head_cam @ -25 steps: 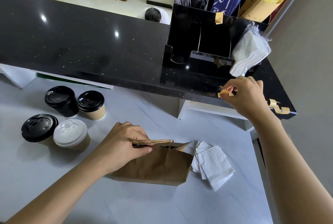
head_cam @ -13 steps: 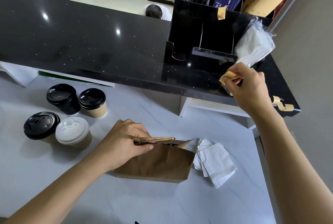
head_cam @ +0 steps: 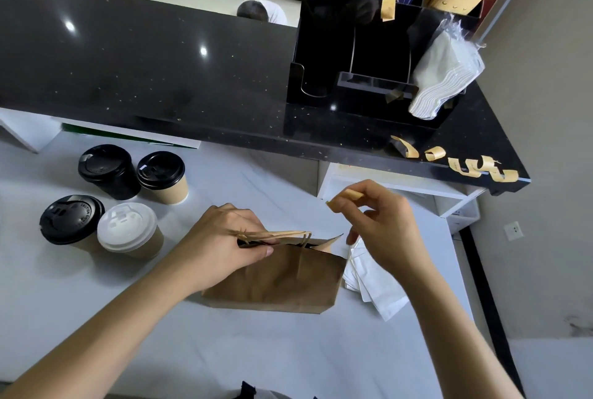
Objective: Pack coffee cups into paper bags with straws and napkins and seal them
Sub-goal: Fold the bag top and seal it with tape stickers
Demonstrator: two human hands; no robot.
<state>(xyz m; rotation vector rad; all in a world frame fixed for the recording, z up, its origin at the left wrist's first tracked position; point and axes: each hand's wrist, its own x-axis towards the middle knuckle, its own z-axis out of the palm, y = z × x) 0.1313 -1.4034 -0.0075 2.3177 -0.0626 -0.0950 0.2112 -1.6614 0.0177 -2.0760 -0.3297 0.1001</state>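
Marbled white counter [head_cam: 96,318], creased kraft bag [head_cam: 282,283]

bare white marble-look worktop [head_cam: 256,350] open in front of the brown paper bag [head_cam: 282,280], four lidded paper coffee cups [head_cam: 128,231] clustered to its left, white folded napkins [head_cam: 375,289] touching its right side, black speckled stone counter ledge [head_cam: 160,77] overhanging behind, black acrylic organiser [head_cam: 353,55] on it

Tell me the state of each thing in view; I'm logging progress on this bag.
paper bag: upright, top pinched shut, not yet taped
left hand: pinches the bag's handles and top edge
right hand: pinches a tape strip above the bag
tape strip: lifted, stuck to nothing
four coffee cups: upright, lidded, unpacked
napkins: loose beside the bag
spare tape strips: stuck along the black counter edge
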